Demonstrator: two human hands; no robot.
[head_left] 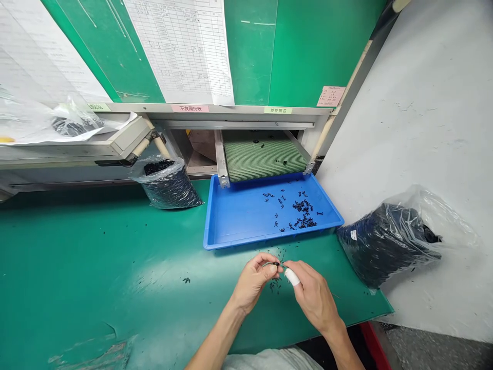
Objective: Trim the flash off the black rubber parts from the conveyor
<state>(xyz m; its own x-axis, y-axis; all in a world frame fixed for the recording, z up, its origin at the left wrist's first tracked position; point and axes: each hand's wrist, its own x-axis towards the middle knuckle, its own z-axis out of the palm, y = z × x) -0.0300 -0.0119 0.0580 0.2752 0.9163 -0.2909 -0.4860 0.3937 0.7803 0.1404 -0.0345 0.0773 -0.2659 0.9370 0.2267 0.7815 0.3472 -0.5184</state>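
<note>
Between the thumb and fingertips of my left hand [252, 281] is a small black plastic part [276, 264]. My right hand [315, 298], its thumb wrapped in white tape [292, 277], is closed with the fingertips right beside that part. Whatever the right fingers pinch, if anything, is too small to make out. Tiny black bits [275, 285] lie scattered on the green table around and below both hands. Just beyond them, a blue tray [234, 240] holds many small black parts [304, 210], mostly toward its right side.
A green mesh conveyor belt [265, 154] with a few black parts ends over the tray. Clear plastic bags of black parts stand at left [169, 185] and right [385, 241]. One loose black part [186, 280] lies on the green tabletop [96, 267]. A white wall [435, 128] borders the right.
</note>
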